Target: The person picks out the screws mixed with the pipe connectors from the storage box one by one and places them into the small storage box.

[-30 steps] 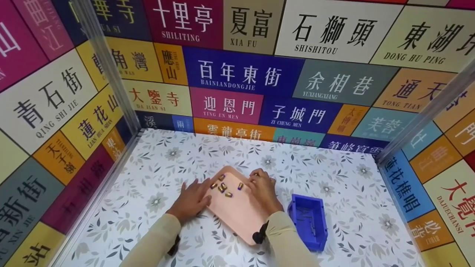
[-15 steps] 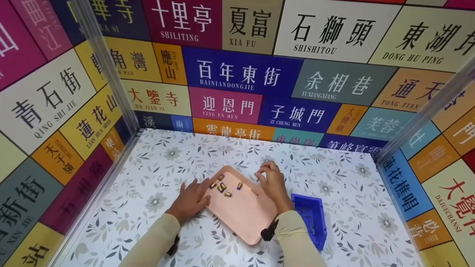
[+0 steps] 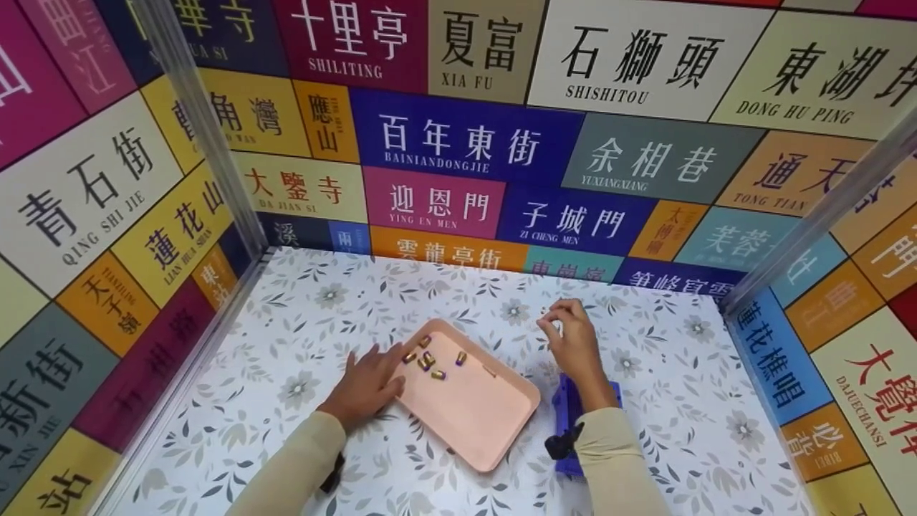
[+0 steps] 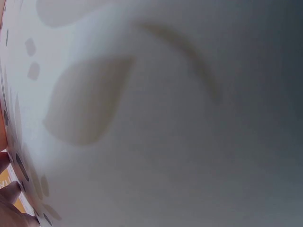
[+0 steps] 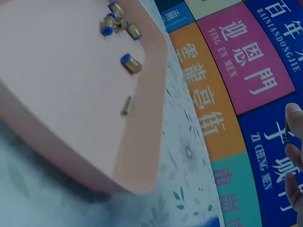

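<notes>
A shallow pink tray (image 3: 473,423) lies slantwise on the table. Several brass push-in fittings with blue ends (image 5: 131,64) sit toward its far end. One screw (image 5: 126,106) lies inside by the right wall. My left hand (image 3: 364,383) rests on the tray's left edge with fingers extended. In the right wrist view, my right hand (image 5: 294,146) pinches a thin threaded screw (image 5: 286,130) between thumb and fingertip. The head view has that right hand (image 3: 575,344) raised to the right of the tray, apart from it.
A blue bin (image 3: 566,401) stands right of the tray, partly hidden under my right forearm; its contents are covered now. The table (image 3: 301,308) has a leaf-patterned cover. Sign-printed walls (image 3: 458,143) enclose it at the back and both sides.
My right hand has lifted away from the tray's right side and moved right, over the blue bin, carrying a screw. The left hand has stayed at the tray's edge.
</notes>
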The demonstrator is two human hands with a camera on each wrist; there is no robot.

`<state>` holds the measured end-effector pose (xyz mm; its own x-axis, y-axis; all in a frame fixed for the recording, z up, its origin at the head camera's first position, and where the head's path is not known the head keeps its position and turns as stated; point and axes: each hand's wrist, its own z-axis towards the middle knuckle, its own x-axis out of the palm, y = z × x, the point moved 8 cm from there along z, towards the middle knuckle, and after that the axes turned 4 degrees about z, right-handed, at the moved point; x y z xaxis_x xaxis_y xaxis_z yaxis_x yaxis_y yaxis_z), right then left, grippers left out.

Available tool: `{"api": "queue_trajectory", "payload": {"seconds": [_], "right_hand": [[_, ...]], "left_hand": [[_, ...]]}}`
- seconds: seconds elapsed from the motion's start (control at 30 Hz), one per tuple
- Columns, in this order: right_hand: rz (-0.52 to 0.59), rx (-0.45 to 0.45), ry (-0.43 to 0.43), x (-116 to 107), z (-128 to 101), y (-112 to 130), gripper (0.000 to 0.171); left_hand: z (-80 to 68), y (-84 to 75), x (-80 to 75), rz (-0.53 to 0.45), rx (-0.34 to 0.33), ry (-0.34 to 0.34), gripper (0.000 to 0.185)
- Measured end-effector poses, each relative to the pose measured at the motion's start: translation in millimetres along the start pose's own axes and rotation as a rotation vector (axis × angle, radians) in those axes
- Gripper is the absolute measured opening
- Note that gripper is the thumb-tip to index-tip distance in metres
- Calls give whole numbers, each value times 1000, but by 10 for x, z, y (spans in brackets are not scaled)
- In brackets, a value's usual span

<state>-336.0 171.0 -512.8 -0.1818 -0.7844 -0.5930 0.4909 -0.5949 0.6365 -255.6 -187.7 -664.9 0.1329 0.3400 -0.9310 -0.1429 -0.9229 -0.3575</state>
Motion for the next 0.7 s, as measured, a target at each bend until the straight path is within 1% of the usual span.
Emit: {"api": "queue_trajectory", "payload": {"seconds": [0.1,0.3,0.57,0.7], "right_hand": [[-13,-3,-12,-149,-20,-72,12],[-68,17,-12,-432,-79,-222,14],[-117,-39,-16,-731,-179,-306,11],[-93,-47,-19,-848,-271,-348,10]], "left_hand": [[4,-1,-9,0,2,-3,70],[7,2,8,-6,-13,26,71],[8,10,14,-8,-31,28,72],[15,7,17,1,-37,27,72]]}}
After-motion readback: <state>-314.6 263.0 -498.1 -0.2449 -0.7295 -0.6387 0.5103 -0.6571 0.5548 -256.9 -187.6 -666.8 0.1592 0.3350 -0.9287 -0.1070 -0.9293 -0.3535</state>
